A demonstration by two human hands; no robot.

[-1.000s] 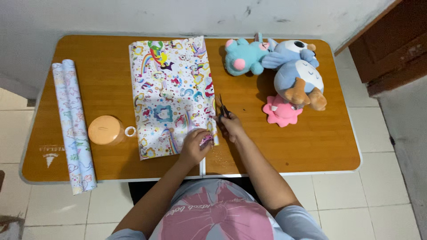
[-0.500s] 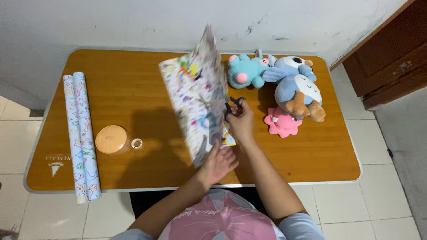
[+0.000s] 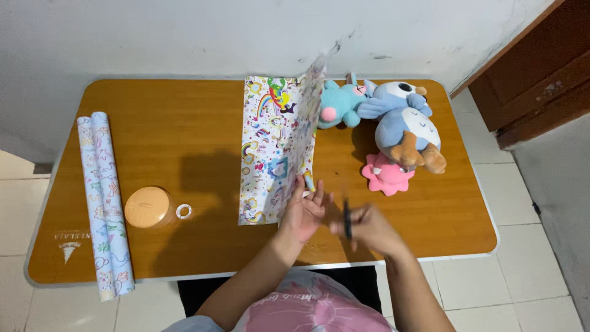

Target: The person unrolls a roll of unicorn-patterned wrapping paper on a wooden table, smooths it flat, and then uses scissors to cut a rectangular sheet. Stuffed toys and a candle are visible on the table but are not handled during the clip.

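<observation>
On table [image 3: 184,123]: rolls [image 3: 104,203] 2 | plush toys [image 3: 393,123] 3 | left fingers [image 3: 310,193] pinch sheet [image 3: 276,147] | right fingers [image 3: 359,224] grip scissors [image 3: 347,218]

Pink printed shirt, black trousers, bare forearms.
</observation>
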